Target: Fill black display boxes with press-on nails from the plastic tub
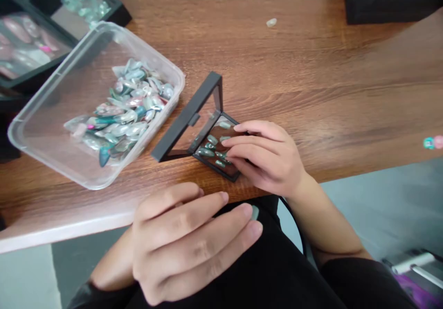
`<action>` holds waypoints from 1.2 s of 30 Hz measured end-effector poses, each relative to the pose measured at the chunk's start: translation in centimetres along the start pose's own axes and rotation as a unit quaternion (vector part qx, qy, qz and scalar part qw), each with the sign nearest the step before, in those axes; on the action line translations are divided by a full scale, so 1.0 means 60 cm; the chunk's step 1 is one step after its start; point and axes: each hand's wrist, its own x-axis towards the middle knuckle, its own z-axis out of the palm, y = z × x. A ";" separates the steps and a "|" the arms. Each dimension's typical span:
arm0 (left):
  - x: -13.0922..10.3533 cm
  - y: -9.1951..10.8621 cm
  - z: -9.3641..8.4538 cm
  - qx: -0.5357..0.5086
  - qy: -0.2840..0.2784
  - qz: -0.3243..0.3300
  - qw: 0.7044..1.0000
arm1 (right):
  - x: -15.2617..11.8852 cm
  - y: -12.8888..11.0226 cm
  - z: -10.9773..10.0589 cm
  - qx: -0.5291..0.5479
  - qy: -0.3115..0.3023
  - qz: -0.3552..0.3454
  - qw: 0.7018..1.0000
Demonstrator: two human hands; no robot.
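A small black hinged case (187, 119) stands with its clear lid raised near the table's front edge. Several green press-on nails (206, 152) lie in its base. The fingers of my right hand (268, 156) reach into the base and touch the nails at its right side; whether a nail is between the fingertips is hidden. Lower down, in front of the table edge, my left hand (197, 242) has its fingertips pinched together on a pale green nail (255, 213), which sticks out past them.
Left of the case sits a clear plastic tub (38, 131) with many wrapped nails. Black trays (119, 15) holding more nails are at the upper left. A black box (387, 4) stands at the upper right, and a small pale piece (272, 22) lies on the wooden table (311, 87).
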 end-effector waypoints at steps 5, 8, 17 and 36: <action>0.002 -0.001 0.003 -0.012 -0.001 0.020 1.000 | 0.005 0.001 0.007 -0.012 0.014 0.002 1.000; 0.003 -0.003 0.000 -0.016 -0.016 0.019 1.000 | 0.006 0.001 0.009 -0.011 0.028 -0.005 1.000; 0.012 0.005 -0.011 -0.026 -0.050 -0.025 0.998 | 0.011 0.000 0.001 0.053 0.097 0.022 0.994; 0.019 -0.034 0.012 -0.057 -0.044 0.055 0.996 | 0.000 0.008 -0.003 0.045 0.113 0.059 0.991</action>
